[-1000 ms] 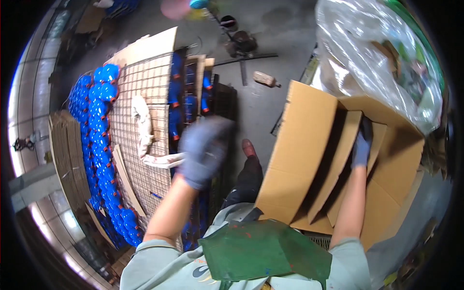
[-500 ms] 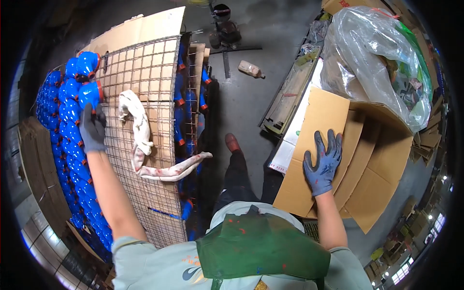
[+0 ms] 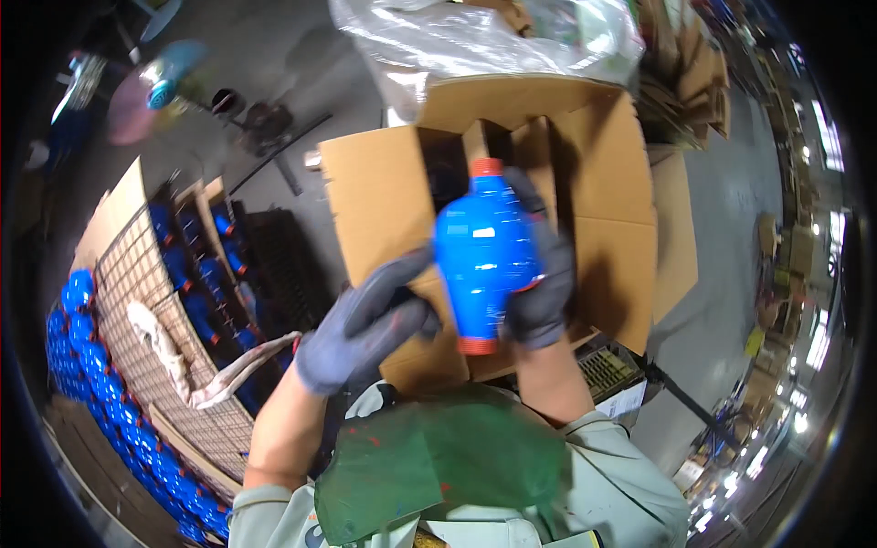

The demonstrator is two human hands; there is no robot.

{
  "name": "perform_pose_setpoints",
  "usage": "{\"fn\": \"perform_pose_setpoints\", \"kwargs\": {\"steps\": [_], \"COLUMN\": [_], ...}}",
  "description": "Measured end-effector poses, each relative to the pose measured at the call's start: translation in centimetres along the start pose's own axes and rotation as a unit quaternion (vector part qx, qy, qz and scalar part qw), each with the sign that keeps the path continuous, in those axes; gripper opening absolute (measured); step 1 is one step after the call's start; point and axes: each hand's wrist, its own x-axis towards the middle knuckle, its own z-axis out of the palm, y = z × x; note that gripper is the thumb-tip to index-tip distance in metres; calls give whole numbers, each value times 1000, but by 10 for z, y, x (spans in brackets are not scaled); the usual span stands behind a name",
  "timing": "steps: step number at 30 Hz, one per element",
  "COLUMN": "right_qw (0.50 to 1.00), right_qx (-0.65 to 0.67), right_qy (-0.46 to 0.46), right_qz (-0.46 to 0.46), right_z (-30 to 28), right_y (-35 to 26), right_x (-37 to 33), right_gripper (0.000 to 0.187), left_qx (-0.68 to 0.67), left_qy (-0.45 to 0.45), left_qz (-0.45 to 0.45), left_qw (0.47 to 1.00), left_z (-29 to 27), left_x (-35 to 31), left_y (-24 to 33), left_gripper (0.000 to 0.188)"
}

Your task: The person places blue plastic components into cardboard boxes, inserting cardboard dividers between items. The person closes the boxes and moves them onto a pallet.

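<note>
A glossy blue pipe fitting (image 3: 484, 251), bulging in the middle with red ends, is held upright in the picture above an open cardboard box (image 3: 607, 228). My gloved right hand (image 3: 545, 283) grips its right side, the fingers partly hidden behind it. To the left of the fitting, my gloved left hand (image 3: 370, 324) has its thumb and fingers apart and nothing in it; its fingertips are smeared by motion. Upright cardboard dividers (image 3: 534, 151) show inside the box, partly covered by the fitting.
Many similar blue fittings (image 3: 87, 374) are stacked at the left beside a wire-mesh rack (image 3: 137, 265), with a twisted white cloth (image 3: 169, 352) on it. Clear plastic sheeting (image 3: 484, 41) lies beyond the box. A fan (image 3: 163, 91) stands far left.
My view has swung right toward the box. My left hand has left the stack and come over the box. My right hand has gone from the box flap to gripping a blue pipe fitting.
</note>
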Motion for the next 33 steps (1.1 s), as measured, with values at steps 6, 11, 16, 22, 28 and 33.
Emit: {"fn": "perform_pose_setpoints", "kwargs": {"steps": [6, 11, 16, 22, 28, 33], "right_qw": [974, 736, 589, 536, 603, 546], "right_qx": [-1, -561, -709, -815, -773, -777], "right_qy": [158, 101, 48, 4, 11, 24], "right_qz": [-165, -366, -385, -222, -199, -311], "right_z": [-126, -160, -167, -217, -271, -293], "right_y": [-91, -92, -49, 38, 115, 148], "right_x": [-14, -1, 78, 170, 219, 248], "right_gripper": [73, 45, 46, 45, 22, 20], "left_qx": [737, 778, 791, 787, 705, 594], "left_qy": [-116, -205, -151, -129, -297, -90], "left_qz": [154, 8, -40, -20, -134, 103], "left_qw": [648, 594, 592, 604, 630, 793], "left_z": [114, 139, 109, 99, 114, 104], "left_x": [227, 295, 352, 372, 344, 236], "left_y": [-45, -142, -194, -233, -159, -94], "left_gripper": [44, 45, 47, 50, 55, 49]}}
